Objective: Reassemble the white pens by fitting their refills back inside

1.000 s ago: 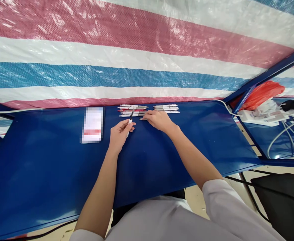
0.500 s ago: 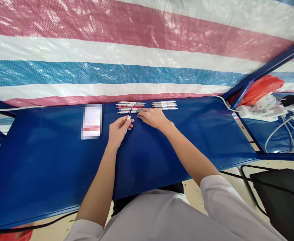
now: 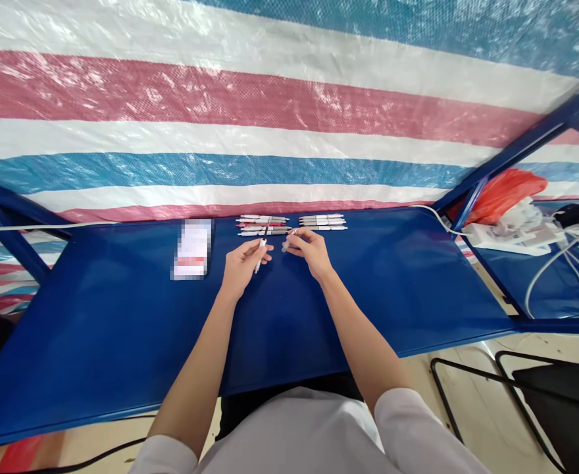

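My left hand point(image 3: 240, 266) is closed around a white pen body point(image 3: 262, 244), with its dark refill sticking out bare at the upper end. Between the fingertips of my right hand point(image 3: 314, 253) is a pen barrel piece point(image 3: 285, 246), pale grey with a shiny tip, held tilted a short way right of the pen body. The two parts are apart. Just beyond my hands lies a left row of pens point(image 3: 264, 232), white and grey with a red one among them. A right row of white and grey pens point(image 3: 322, 222) lies beside it.
The blue table point(image 3: 136, 342) carries a blurred white phone-like object point(image 3: 192, 250) on the left. A striped plastic sheet point(image 3: 270, 138) hangs behind. At the right are a blue metal frame, a red bag point(image 3: 506, 191), a power strip point(image 3: 511, 238) and white cables.
My right hand has come up off the tabletop beside the pens and turned, now with the barrel piece raised in its fingers. My left hand still holds the pen body. The camera view has shifted.
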### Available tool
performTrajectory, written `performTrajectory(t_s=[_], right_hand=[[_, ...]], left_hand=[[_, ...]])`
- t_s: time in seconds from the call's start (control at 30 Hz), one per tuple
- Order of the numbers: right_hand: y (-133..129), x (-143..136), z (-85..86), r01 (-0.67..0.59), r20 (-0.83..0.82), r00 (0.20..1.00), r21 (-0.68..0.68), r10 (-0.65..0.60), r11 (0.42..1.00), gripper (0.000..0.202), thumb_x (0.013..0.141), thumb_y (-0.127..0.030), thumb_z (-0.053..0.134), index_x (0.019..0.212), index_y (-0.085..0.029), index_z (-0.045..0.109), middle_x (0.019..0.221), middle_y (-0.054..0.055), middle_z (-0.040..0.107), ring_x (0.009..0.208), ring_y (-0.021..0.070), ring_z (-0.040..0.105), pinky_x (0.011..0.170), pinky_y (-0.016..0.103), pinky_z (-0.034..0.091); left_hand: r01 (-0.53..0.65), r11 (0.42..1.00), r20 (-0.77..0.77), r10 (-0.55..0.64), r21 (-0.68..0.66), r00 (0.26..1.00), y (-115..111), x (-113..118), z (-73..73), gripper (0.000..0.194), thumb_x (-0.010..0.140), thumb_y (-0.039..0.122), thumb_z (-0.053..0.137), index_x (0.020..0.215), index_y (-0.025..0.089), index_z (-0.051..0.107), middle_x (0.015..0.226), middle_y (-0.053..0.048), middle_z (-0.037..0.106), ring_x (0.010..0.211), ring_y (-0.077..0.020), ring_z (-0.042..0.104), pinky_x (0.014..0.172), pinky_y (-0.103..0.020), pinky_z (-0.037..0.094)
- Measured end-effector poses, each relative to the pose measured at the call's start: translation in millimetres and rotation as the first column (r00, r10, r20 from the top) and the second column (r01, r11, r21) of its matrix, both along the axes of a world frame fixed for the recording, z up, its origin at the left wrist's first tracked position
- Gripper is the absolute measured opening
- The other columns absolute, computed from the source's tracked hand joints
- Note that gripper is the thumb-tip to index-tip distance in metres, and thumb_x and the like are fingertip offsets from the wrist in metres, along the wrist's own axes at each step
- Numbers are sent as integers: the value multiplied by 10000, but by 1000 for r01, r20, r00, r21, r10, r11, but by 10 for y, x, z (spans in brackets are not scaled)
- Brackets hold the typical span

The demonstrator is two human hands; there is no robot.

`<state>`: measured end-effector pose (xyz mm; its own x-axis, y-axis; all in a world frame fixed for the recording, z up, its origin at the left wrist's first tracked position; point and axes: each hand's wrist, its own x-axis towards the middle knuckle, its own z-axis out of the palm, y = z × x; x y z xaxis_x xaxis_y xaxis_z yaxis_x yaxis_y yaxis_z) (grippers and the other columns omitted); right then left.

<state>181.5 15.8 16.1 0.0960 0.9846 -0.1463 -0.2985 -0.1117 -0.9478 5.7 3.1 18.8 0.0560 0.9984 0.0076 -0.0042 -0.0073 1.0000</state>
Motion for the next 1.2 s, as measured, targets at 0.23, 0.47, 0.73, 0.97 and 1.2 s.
performTrajectory(t_s=[0.23, 0.47, 0.73, 0.97, 1.2], right_hand=[[-101, -61, 25, 56, -143, 988, -58, -63, 997, 292, 605, -373, 809, 797, -190, 687, 698, -41, 641, 659, 104, 645, 678, 277, 591], [-106, -122, 41, 115, -97, 989, -11, -115, 993, 347, 589, -381, 824, 865, -190, 736, 739, -30, 669, 593, 80, 583, 666, 298, 604], [-45, -112, 279, 107, -17, 994, 151, -105, 983, 320, 637, -370, 808, 905, -219, 722, 762, -30, 678, 640, 125, 663, 671, 315, 591], [-28, -171, 437, 225, -107, 972, 158, -210, 962, 254, 674, -322, 786, 886, -218, 694, 890, 4, 722, 786, 164, 720, 717, 312, 609], [-29, -205, 358, 322, -176, 937, 97, -302, 942, 311, 681, -322, 778, 960, -213, 697, 972, 39, 749, 874, 200, 736, 763, 351, 624]], left_hand=[[37, 999, -1, -37, -37, 999, -109, -29, 10, 399, 785, 443, 738, 1051, 148, 705, 959, -106, 762, 711, -172, 677, 694, -331, 553], [94, 992, -37, -97, -84, 995, -155, -78, -9, 433, 767, 507, 733, 1035, 167, 720, 963, -109, 763, 722, -196, 679, 677, -344, 555], [110, 990, -53, -115, -93, 992, -190, -148, 3, 410, 776, 503, 725, 1032, 182, 729, 968, -100, 761, 739, -194, 677, 701, -344, 554], [128, 988, -80, -135, -90, 988, -225, -144, 31, 395, 776, 490, 727, 1029, 187, 734, 938, -91, 767, 714, -189, 675, 697, -341, 557], [155, 985, -148, -165, -75, 975, -201, -176, 73, 372, 790, 494, 716, 1027, 211, 758, 916, -82, 772, 695, -190, 668, 685, -336, 555]])
